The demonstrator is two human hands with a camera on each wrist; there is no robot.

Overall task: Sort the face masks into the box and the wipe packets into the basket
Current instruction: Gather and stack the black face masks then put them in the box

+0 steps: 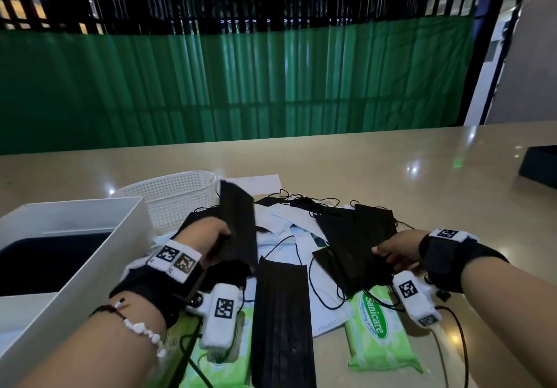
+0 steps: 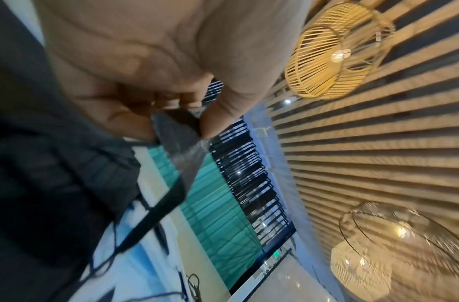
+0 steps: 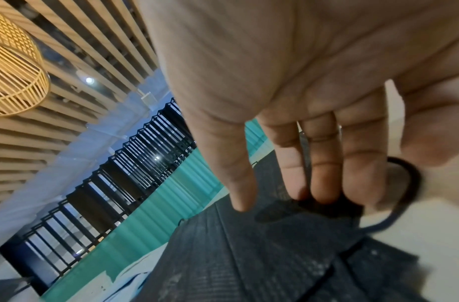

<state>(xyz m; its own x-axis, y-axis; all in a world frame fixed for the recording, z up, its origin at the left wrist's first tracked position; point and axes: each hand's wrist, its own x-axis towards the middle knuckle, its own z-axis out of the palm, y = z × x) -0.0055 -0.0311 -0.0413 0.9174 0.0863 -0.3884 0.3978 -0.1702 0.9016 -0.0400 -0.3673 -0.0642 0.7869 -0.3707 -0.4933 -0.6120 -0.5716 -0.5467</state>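
A pile of black and white face masks [image 1: 286, 231] lies on the beige table [image 1: 391, 170]. My left hand [image 1: 211, 234] pinches one black mask [image 1: 238, 222] between thumb and fingers [image 2: 218, 110] and holds it raised over the pile, near the white basket [image 1: 177, 197]. My right hand [image 1: 394, 252] reaches to the black masks [image 1: 355, 246] on the right; its straight fingertips [image 3: 324, 183] touch a mask's edge, and an ear loop [image 3: 409, 179] curves beside the thumb. Green wipe packets lie in front, one on the right [image 1: 376, 336] and one under my left wrist [image 1: 223, 366]. The white box [image 1: 90, 261] stands at the left.
Another black mask [image 1: 281, 321] lies flat between the two wipe packets. A dark flat object [image 1: 539, 170] sits at the table's right edge. A green curtain hangs behind the table's far edge.
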